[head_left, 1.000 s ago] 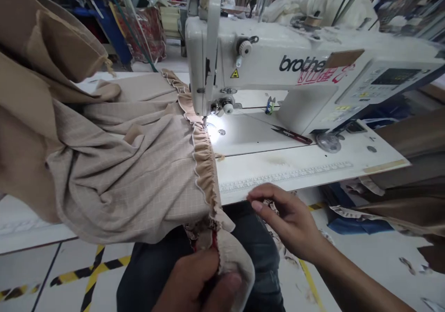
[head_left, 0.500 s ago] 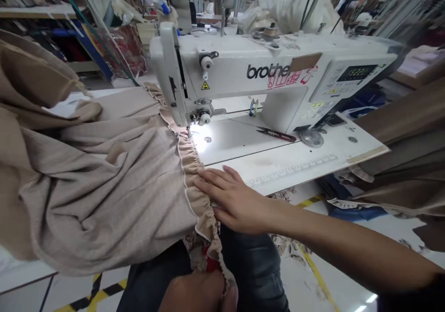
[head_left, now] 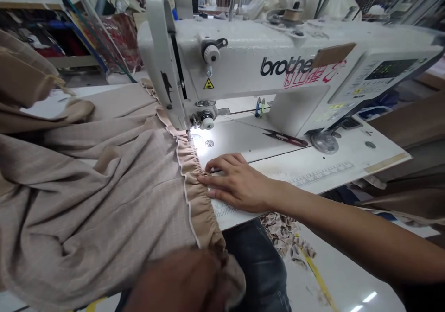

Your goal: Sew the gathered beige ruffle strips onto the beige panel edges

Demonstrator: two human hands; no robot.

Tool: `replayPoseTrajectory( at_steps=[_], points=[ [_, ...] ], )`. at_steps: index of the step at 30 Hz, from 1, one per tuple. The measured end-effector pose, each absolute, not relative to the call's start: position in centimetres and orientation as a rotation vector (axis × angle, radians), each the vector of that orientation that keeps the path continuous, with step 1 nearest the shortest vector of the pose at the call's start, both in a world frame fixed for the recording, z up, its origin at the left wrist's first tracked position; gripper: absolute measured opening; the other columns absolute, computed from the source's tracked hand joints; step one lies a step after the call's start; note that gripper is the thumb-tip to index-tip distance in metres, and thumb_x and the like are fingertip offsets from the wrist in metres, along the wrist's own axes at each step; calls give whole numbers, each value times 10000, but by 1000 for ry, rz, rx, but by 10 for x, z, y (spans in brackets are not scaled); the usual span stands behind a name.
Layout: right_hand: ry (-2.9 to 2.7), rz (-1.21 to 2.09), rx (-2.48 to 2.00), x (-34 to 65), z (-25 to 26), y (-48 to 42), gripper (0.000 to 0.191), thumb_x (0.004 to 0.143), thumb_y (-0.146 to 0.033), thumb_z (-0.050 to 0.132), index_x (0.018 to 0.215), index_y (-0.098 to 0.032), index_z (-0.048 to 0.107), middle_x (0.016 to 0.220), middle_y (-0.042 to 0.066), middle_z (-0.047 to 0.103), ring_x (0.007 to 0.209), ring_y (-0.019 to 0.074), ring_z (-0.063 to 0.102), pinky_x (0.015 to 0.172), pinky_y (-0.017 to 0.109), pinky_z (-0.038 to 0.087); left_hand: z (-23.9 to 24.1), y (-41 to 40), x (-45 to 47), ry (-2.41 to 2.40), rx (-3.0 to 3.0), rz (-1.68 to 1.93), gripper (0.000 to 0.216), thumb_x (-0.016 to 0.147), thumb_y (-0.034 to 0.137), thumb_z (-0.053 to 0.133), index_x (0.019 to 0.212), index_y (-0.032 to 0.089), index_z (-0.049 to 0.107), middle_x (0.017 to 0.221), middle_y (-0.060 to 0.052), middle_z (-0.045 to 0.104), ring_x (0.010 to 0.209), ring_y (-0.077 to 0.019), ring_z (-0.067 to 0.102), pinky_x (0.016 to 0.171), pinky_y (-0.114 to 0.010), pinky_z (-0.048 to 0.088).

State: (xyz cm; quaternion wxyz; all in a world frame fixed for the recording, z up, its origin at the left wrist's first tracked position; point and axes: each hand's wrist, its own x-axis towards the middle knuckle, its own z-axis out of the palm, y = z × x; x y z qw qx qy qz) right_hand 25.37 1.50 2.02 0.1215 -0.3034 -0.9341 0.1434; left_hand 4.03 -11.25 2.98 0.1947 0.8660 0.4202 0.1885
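At the far left, a tan cloth [head_left: 24, 80] hangs bunched above the white sewing table [head_left: 283, 164]. Next comes a pinkish-beige checked fabric panel [head_left: 153, 200], lying in loose folds across the table and over its near edge. The left hand [head_left: 181, 282] is at the bottom, blurred, at the near end of a gathered ruffle strip [head_left: 198, 200]; whether its fingers pinch the cloth, I cannot tell. The ruffle runs along the panel's right edge, up to the lit presser foot [head_left: 189, 136] of the white Brother sewing machine [head_left: 239, 68], and on beyond it.

Just right of the ruffle, the right hand [head_left: 236, 182] lies palm down with its fingers slightly spread, the foremost fingertips touching the strip's gathered edge below the presser foot. Under its forearm, beside a leg in dark trousers [head_left: 257, 261], ruffled fabric scraps [head_left: 283, 233] lie heaped on the pale floor. Farther right, dark-bladed thread snips [head_left: 287, 138] rest on the machine bed, near a clear round disc [head_left: 325, 142]. A printed ruler scale [head_left: 323, 174] follows the table's front edge. At the far right, brown fabric [head_left: 410, 136] lies beside the table.
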Motion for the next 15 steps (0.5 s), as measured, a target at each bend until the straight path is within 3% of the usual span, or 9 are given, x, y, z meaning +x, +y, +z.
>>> replayPoseTrajectory(
  at_steps=[2,4,7,15],
  points=[
    [-2731,440,-882,254,21,14,452,1085,-450,474,1431,-206,633,1385,153,598,1285,310,502,1086,526,360,47,-66,34,1336,2528,716,292,1031,300,445,1111,216,712,988,-53,793,848,-211,747,721,-309,568],
    [-2737,465,-884,253,24,14,453,1083,-450,479,1427,-199,634,1388,153,599,1298,319,497,1089,537,354,47,-22,28,1453,2733,758,390,1048,319,413,1239,97,670,1220,-177,749,1145,-336,698,971,-498,536],
    [-2737,504,-901,252,27,16,448,1082,-461,479,1415,-208,639,1389,148,605,1309,320,494,1099,543,349,21,18,18,1542,2863,524,489,1070,312,341,1333,-2,607,1381,-265,657,1298,-414,609,1061,-648,443],
    [-2743,485,-881,248,24,33,453,1085,-471,464,1400,-202,647,1403,165,599,1321,326,502,1096,567,366,-8,36,5,1551,2912,492,566,1091,364,248,1385,17,584,1461,-255,608,1379,-395,552,1133,-654,360]
  ],
)
